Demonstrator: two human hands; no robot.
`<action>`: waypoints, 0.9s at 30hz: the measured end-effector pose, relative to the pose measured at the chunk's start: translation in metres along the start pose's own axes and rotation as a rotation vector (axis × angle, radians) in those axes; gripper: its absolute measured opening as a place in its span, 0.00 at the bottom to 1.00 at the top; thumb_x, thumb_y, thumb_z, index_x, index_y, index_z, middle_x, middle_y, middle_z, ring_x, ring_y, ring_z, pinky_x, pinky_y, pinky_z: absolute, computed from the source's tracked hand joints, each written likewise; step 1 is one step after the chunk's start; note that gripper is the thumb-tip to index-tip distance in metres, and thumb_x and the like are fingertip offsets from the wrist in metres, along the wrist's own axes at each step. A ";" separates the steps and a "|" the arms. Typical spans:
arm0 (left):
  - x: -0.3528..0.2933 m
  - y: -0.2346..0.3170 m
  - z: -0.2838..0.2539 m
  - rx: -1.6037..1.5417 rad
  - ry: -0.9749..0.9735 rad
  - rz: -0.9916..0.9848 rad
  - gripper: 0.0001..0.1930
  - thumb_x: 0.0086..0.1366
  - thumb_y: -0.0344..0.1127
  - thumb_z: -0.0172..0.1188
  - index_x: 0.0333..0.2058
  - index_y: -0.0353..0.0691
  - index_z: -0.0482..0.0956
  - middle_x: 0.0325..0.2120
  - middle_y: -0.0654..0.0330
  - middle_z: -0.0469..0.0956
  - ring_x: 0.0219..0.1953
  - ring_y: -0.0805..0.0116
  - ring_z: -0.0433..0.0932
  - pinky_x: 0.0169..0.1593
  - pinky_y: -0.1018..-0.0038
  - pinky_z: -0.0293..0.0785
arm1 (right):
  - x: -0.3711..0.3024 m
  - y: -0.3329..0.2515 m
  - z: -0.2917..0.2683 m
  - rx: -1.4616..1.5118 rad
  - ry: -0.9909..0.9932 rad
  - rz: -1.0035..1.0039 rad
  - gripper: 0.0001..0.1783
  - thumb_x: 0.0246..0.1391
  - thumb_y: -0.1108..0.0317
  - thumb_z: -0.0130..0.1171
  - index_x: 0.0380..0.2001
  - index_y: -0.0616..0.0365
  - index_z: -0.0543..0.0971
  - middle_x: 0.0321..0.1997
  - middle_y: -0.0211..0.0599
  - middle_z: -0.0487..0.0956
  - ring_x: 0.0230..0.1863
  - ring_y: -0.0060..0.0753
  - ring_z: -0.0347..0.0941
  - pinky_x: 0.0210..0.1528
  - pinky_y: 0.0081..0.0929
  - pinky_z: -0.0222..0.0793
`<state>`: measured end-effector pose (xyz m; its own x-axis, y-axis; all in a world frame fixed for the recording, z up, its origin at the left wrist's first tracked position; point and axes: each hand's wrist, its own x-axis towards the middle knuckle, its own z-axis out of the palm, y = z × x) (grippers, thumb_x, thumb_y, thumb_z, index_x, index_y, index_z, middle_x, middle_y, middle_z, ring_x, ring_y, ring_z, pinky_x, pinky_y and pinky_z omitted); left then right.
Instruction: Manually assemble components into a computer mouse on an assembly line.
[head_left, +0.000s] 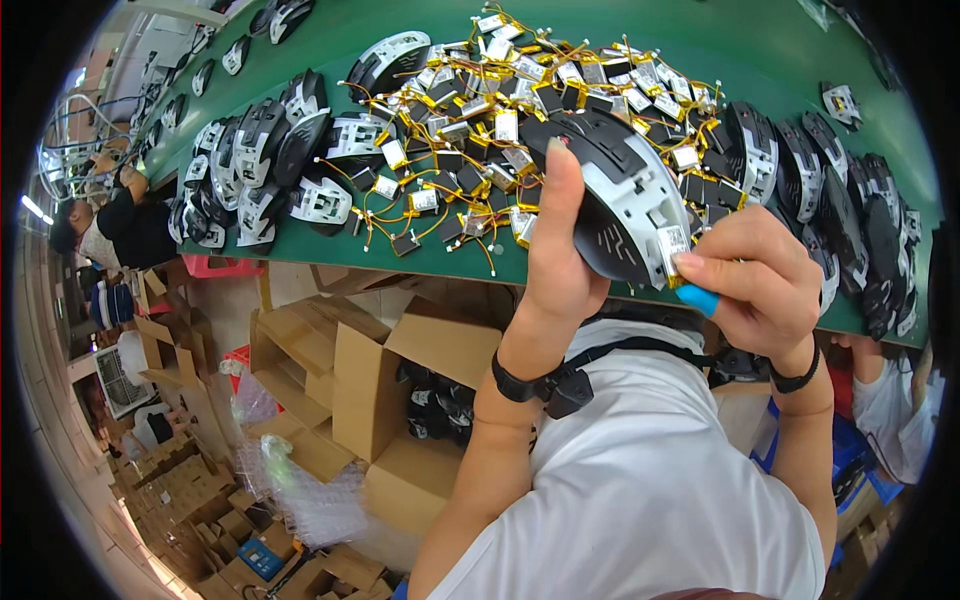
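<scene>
My left hand (562,240) is closed around a curved black plastic shell (625,180) with a grey inner frame, its thumb pointing up along the near side. The shell is held tilted above the table's front edge. At the shell's near right end, my right hand (755,275) pinches a small silver battery (673,243) with yellow tape against the grey frame. A blue finger cot (698,299) covers one right fingertip. Behind the shell lies a heap of similar small wired batteries (506,125). Whether the pinched battery sits in a recess cannot be seen.
More shells (262,145) stand clustered on the green table (440,262) at left, and others (800,165) at right. Below the table's left part, an open cardboard box (365,400) holds dark parts. Another person (140,225) is at the far left; a sleeve (885,400) shows at right.
</scene>
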<state>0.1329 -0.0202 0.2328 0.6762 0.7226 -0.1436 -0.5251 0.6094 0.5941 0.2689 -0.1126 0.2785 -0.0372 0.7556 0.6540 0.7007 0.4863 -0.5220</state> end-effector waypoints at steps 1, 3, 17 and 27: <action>0.001 0.003 -0.002 0.007 -0.057 -0.009 0.40 0.63 0.69 0.37 0.57 0.35 0.61 0.39 0.44 0.75 0.37 0.54 0.79 0.40 0.63 0.78 | 0.001 0.002 -0.002 0.016 -0.036 -0.042 0.15 0.32 0.80 0.66 0.31 0.60 0.82 0.26 0.34 0.76 0.24 0.31 0.71 0.25 0.24 0.67; 0.000 0.006 -0.006 0.014 -0.108 -0.025 0.41 0.63 0.68 0.37 0.57 0.34 0.61 0.39 0.44 0.75 0.38 0.54 0.79 0.41 0.63 0.78 | 0.004 0.003 -0.002 0.060 -0.089 -0.101 0.15 0.32 0.80 0.66 0.30 0.61 0.82 0.26 0.33 0.76 0.23 0.31 0.71 0.24 0.24 0.66; -0.002 0.006 0.012 0.031 -0.121 -0.006 0.24 0.67 0.54 0.46 0.45 0.37 0.71 0.35 0.60 0.76 0.37 0.72 0.77 0.42 0.76 0.73 | -0.010 0.004 -0.005 0.188 -0.027 0.394 0.13 0.35 0.75 0.67 0.29 0.60 0.77 0.29 0.34 0.77 0.28 0.30 0.73 0.31 0.21 0.69; 0.005 0.003 0.004 0.123 -0.045 -0.019 0.35 0.66 0.63 0.36 0.53 0.33 0.65 0.37 0.44 0.77 0.38 0.55 0.79 0.43 0.64 0.77 | -0.002 0.010 -0.019 -0.285 -0.064 -0.157 0.17 0.28 0.82 0.62 0.30 0.61 0.80 0.29 0.38 0.78 0.25 0.35 0.74 0.26 0.23 0.71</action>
<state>0.1368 -0.0157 0.2373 0.7090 0.6946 -0.1217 -0.4469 0.5761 0.6844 0.2897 -0.1180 0.2822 -0.1989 0.7118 0.6736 0.8536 0.4636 -0.2378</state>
